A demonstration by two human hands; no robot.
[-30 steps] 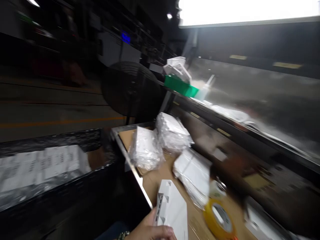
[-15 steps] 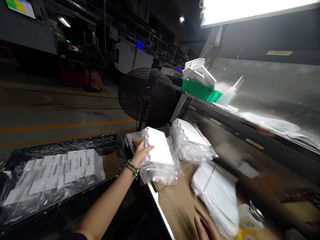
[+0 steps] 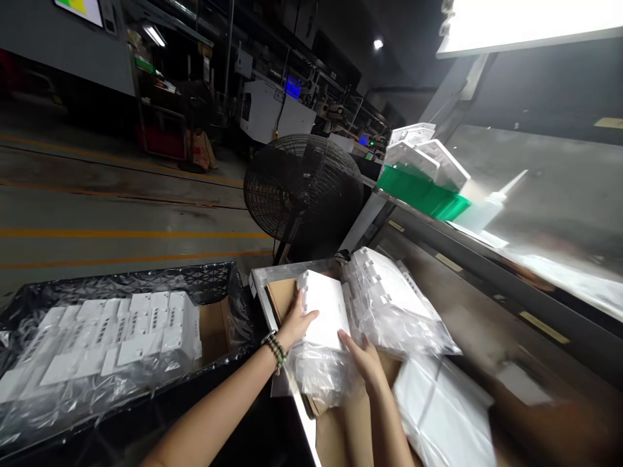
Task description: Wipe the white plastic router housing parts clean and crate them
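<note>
Between my two hands is a stack of white panels point(image 3: 325, 308) in clear plastic bags, standing on cardboard at the bench's left edge. My left hand point(image 3: 295, 324) grips its left side, thumb lying over the top panel, and wears a bead bracelet on the wrist. At the stack's lower right edge, my right hand point(image 3: 363, 357) has its fingers and thumb closed on the corner. A second pile of bagged white panels point(image 3: 392, 292) stands just to the right. Nearer to me lies a bundle of flat clear bags point(image 3: 442, 408), partly behind my right forearm.
A black crate point(image 3: 131, 275) lined with plastic, holding rows of bagged white panels, stands at the left. Behind the bench is a black fan point(image 3: 304, 188). The shelf at the right carries a green bin point(image 3: 421, 193) of white parts and a squeeze bottle point(image 3: 487, 211).
My right hand has come up from the lower edge and taken hold of the stack's right corner. My left hand stays on the stack. The view has shifted slightly left.
</note>
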